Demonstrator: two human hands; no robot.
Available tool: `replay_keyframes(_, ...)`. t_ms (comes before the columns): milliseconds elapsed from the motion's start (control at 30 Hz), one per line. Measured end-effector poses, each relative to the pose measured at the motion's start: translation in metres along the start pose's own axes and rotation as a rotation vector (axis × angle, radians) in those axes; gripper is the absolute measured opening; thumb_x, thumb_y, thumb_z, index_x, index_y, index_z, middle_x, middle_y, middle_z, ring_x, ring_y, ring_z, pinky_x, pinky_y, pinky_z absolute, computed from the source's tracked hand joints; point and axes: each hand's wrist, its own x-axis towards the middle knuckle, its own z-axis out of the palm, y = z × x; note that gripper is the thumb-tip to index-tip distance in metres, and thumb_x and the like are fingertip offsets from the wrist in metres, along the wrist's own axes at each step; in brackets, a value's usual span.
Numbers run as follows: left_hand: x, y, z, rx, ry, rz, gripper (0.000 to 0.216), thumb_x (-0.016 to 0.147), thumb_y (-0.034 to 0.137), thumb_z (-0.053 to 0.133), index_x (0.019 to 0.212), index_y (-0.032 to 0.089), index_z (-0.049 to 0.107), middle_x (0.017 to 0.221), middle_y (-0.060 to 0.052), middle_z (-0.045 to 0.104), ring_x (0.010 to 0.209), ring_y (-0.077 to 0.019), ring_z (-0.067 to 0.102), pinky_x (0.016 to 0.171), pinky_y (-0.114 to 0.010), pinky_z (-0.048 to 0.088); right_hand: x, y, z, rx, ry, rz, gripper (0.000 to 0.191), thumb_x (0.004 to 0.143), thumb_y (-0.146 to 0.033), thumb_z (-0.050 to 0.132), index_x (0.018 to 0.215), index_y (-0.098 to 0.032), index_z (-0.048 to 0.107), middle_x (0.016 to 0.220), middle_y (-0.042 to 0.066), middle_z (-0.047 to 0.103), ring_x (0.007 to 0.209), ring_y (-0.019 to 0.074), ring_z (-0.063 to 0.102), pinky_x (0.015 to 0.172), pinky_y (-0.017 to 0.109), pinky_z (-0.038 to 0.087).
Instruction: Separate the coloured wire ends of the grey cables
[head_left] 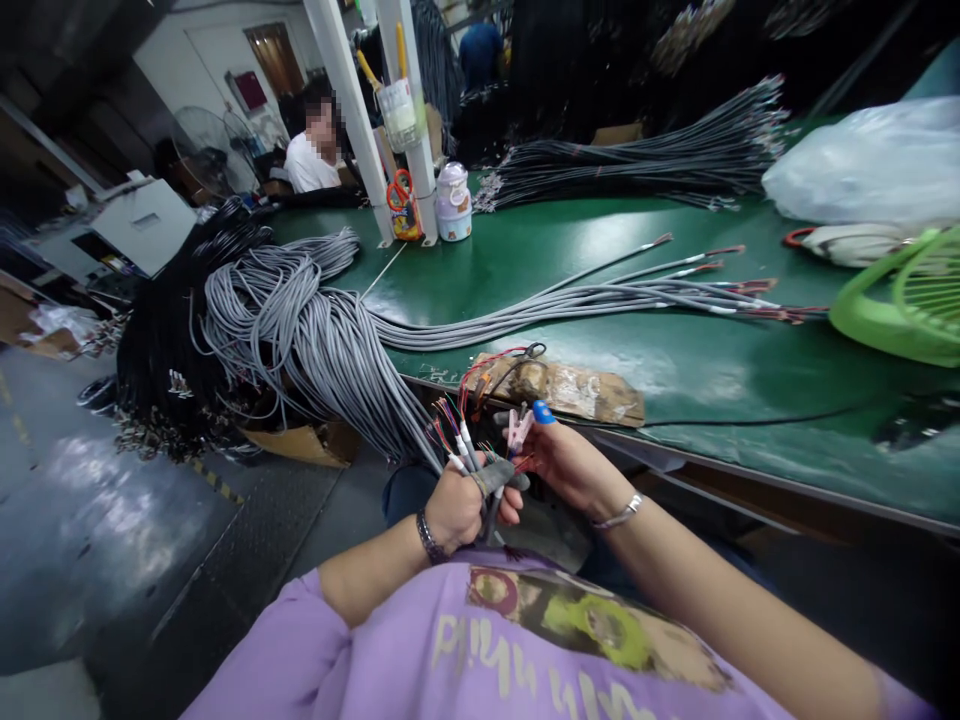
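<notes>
My left hand (461, 505), with grey covers on some fingertips, is closed around a bunch of grey cables (469, 462). Their stripped ends fan upward in thin coloured wires. Close by on the right, my right hand (566, 462) has a blue cover on its raised thumb. A small pink clip-like tool (519, 430) sits at its fingers, which seem closed on it; its exact kind is unclear. Thin reddish wires show just beneath the tool. Beside my left hand, a large heap of grey cables (300, 320) hangs over the table's edge.
More grey cables (510, 318) stretch across the green table (480, 270). At its front edge lies a worn wooden board (592, 392) with red and black leads. A green basket (900, 300), plastic bag (870, 165) and dark cable bundle (637, 165) stand farther off. A person (311, 150) sits behind.
</notes>
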Motion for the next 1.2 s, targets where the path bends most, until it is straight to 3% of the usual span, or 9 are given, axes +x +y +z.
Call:
replay_keyframes(267, 0.012, -0.006, 0.001, 0.025, 0.008, -0.013, 0.048, 0.055, 0.054, 0.078, 0.068, 0.012, 0.059, 0.05, -0.002, 0.061, 0.035, -0.0102, 0.052, 0.035, -0.02, 0.038, 0.009, 0.01, 0.003, 0.225, 0.017, -0.012, 0.039, 0.065, -0.053, 0.078, 0.065, -0.016, 0.066, 0.059, 0.003, 0.063, 0.051, 0.0134, 0.052, 0.048, 0.026, 0.045)
replay_keyframes(567, 0.01, -0.008, 0.0, 0.029, 0.019, -0.015, 0.05, 0.052, 0.055, 0.08, 0.066, 0.013, 0.057, 0.049, -0.001, 0.061, 0.035, -0.011, 0.053, 0.035, -0.02, 0.039, 0.01, 0.013, 0.003, 0.29, 0.052, 0.007, 0.037, 0.075, -0.055, 0.069, 0.073, -0.018, 0.068, 0.068, 0.003, 0.067, 0.056, 0.0131, 0.055, 0.049, 0.025, 0.047)
replay_keyframes(667, 0.003, -0.008, -0.001, 0.043, -0.01, 0.002, 0.05, 0.054, 0.056, 0.079, 0.067, 0.012, 0.058, 0.05, -0.002, 0.061, 0.035, -0.0111, 0.054, 0.035, -0.02, 0.039, 0.005, 0.012, 0.0, 0.29, -0.002, 0.058, 0.042, 0.079, -0.061, 0.061, 0.079, -0.019, 0.069, 0.075, 0.004, 0.069, 0.059, 0.0136, 0.057, 0.052, 0.026, 0.049)
replay_keyframes(833, -0.002, -0.015, -0.004, 0.068, 0.029, 0.073, 0.049, 0.06, 0.056, 0.076, 0.073, 0.012, 0.061, 0.053, -0.002, 0.063, 0.037, -0.0101, 0.055, 0.037, -0.019, 0.04, -0.01, 0.014, -0.003, 0.21, -0.166, 0.088, 0.048, 0.079, -0.063, 0.059, 0.082, -0.016, 0.067, 0.075, 0.005, 0.067, 0.057, 0.013, 0.058, 0.054, 0.026, 0.047)
replay_keyframes(967, 0.002, -0.022, -0.007, 0.079, 0.067, 0.119, 0.046, 0.062, 0.055, 0.075, 0.072, 0.012, 0.06, 0.051, 0.0, 0.061, 0.037, -0.0093, 0.053, 0.037, -0.019, 0.041, -0.023, 0.017, -0.001, 0.053, -0.333, 0.038, 0.034, 0.078, -0.05, 0.067, 0.078, -0.017, 0.06, 0.062, 0.002, 0.063, 0.056, 0.0174, 0.061, 0.058, 0.031, 0.046)
replay_keyframes(1067, 0.003, -0.026, -0.008, 0.094, 0.077, 0.132, 0.045, 0.064, 0.055, 0.074, 0.071, 0.014, 0.057, 0.05, 0.001, 0.06, 0.036, -0.0096, 0.053, 0.037, -0.019, 0.04, -0.03, 0.018, 0.003, -0.036, -0.258, -0.033, 0.027, 0.076, -0.04, 0.072, 0.077, -0.018, 0.057, 0.058, 0.0, 0.061, 0.053, 0.0158, 0.059, 0.057, 0.03, 0.043)
replay_keyframes(1200, 0.002, -0.027, -0.008, 0.122, 0.083, 0.133, 0.045, 0.064, 0.056, 0.073, 0.069, 0.015, 0.056, 0.05, 0.0, 0.061, 0.037, -0.0102, 0.054, 0.037, -0.019, 0.041, -0.034, 0.019, 0.009, -0.119, -0.169, -0.082, 0.028, 0.076, -0.04, 0.072, 0.072, -0.018, 0.054, 0.054, -0.001, 0.059, 0.048, 0.0138, 0.056, 0.054, 0.029, 0.041)
